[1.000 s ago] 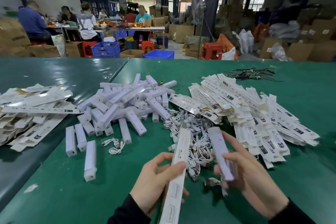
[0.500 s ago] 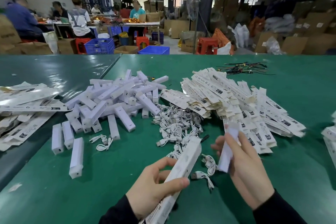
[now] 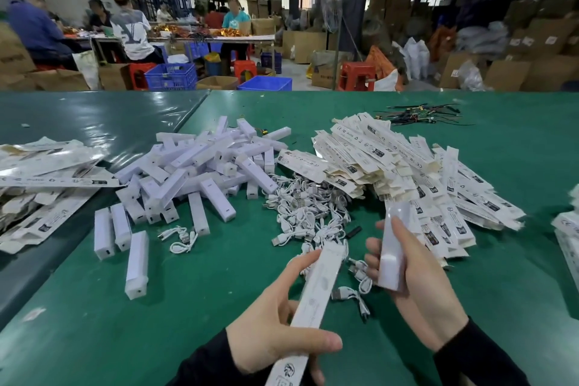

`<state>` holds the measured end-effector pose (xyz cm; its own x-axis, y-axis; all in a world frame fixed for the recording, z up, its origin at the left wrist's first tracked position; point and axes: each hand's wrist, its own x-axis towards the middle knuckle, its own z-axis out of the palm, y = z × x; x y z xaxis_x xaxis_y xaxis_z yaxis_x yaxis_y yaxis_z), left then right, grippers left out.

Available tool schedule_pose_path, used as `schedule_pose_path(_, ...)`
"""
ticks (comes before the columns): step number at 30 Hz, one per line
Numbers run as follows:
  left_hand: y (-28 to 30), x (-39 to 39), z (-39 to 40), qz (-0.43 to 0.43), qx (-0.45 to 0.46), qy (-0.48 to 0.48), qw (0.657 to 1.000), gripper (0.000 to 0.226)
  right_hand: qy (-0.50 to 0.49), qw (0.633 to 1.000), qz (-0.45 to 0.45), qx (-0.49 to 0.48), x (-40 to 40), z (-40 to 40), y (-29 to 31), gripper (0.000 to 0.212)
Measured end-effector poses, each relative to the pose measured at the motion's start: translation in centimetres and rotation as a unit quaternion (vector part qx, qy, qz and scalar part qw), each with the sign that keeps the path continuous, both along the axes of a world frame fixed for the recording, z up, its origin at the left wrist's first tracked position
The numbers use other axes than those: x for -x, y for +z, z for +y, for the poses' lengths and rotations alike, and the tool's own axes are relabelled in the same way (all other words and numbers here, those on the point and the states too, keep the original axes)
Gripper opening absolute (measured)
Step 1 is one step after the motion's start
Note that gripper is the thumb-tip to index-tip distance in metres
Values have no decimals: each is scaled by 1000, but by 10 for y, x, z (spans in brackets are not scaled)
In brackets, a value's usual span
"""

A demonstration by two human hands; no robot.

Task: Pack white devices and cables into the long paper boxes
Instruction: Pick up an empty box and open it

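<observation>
My left hand (image 3: 275,326) grips one long paper box (image 3: 313,304), thumb curled across its printed face and fingers behind; the box slants up and to the right, its far open end just beside the cable heap. My right hand (image 3: 419,285) holds one white device (image 3: 391,247) nearly upright, fingers wrapped behind it and the thumb laid along its front — its lower end sits near the mouth of the box without touching it.

On the green table (image 3: 219,323):
- Device pile (image 3: 206,166) at centre left — too many overlapping white bars to count. Four devices lie apart at its near edge: two side by side (image 3: 111,232), one single device (image 3: 137,265) nearer me, one leaning bar (image 3: 199,213) against the pile.
- Cable heap (image 3: 307,210), white coiled leads, uncountable; one stray cable (image 3: 181,238) lies near the leaning bar, and two or three loose cables (image 3: 354,288) lie between my hands.
- Flat box stack (image 3: 407,172) at right, fanned out, too many to count.
- Second spread of flat boxes (image 3: 40,185) at far left, on the darker adjoining table (image 3: 94,116).
- A bundle of dark wires (image 3: 423,114) at the far right edge of the table.

Behind the table, several seated workers (image 3: 131,31) sit at a bench among cardboard cartons (image 3: 532,41), two blue crates (image 3: 170,77) and red stools (image 3: 355,74).
</observation>
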<state>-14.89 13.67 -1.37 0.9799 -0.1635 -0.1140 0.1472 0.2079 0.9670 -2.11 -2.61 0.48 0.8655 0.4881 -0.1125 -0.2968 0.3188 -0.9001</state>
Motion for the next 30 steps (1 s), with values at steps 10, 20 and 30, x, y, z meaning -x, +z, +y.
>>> schedule_pose_path(10,6,2,-2,-42,-48,-59,996,90,-30,998,-9,-51,7,3,0,38)
schedule_pose_path(20,6,3,-5,-29,-143,-67,987,92,30,999,9,19,11,11,-7,31)
schedule_pose_path(30,8,2,-1,-3,-150,-64,987,88,65,994,-30,78,7,11,-16,41)
